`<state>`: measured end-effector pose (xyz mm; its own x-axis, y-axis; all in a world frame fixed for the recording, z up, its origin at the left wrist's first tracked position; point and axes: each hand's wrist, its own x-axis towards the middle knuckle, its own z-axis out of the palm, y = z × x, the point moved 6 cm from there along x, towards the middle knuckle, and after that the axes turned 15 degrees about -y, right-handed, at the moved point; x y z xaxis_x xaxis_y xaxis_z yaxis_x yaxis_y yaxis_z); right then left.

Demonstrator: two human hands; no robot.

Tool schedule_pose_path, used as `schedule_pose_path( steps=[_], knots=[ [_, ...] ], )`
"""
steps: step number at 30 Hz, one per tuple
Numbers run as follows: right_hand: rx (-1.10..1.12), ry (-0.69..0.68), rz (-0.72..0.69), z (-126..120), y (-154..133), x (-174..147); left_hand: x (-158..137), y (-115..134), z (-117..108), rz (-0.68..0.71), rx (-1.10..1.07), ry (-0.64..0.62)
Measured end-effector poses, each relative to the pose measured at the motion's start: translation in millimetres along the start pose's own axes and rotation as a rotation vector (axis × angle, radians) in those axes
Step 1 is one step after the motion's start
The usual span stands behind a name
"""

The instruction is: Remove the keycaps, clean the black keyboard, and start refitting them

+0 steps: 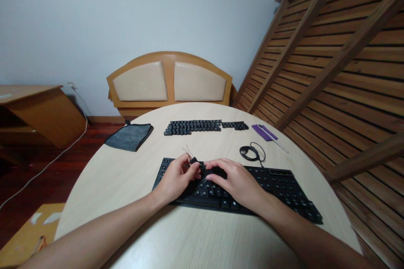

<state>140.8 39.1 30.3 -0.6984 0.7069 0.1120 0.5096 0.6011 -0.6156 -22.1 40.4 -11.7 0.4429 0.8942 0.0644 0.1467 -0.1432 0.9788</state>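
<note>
A black keyboard (284, 189) lies on the round table, with many keycaps off and its bare key stems showing. Over its left half, my left hand (179, 175) pinches a wire keycap puller (193, 160) by its small black handle. Two thin hooked wires stick up from the handle, away from me. My right hand (232, 176) is close beside it, with thumb and forefinger curled together around the puller's lower end. Whatever lies between those right fingertips is dark and too small to name. A few keycaps (233, 203) remain along the keyboard's near edge.
Loose black keycaps (195, 126) sit in rows at the back of the table (126, 189). A grey cloth (129, 136) lies at the left. To the right are a coiled cable (251, 152) and a purple-handled brush or tool (265, 133). Slatted wood (347, 59) leans beyond the table.
</note>
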Motion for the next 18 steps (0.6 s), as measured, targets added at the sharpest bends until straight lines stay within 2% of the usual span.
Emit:
schedule_pose_path(
  steps=[3, 7, 13, 18],
  knots=[
    [-0.058, 0.064, 0.04, -19, 7, 10, 1, 2, 1, -0.014, 0.006, -0.002],
    [-0.144, 0.042, 0.079, -33, 25, 46, 2, 5, 2, -0.016, 0.043, -0.024],
    [-0.343, -0.014, 0.174, -38, 51, 109, 1, 2, 5, -0.008, 0.124, -0.032],
    [-0.41, -0.02, 0.187, -31, 62, 142, -1, 0, 6, -0.032, 0.165, -0.037]
  ],
)
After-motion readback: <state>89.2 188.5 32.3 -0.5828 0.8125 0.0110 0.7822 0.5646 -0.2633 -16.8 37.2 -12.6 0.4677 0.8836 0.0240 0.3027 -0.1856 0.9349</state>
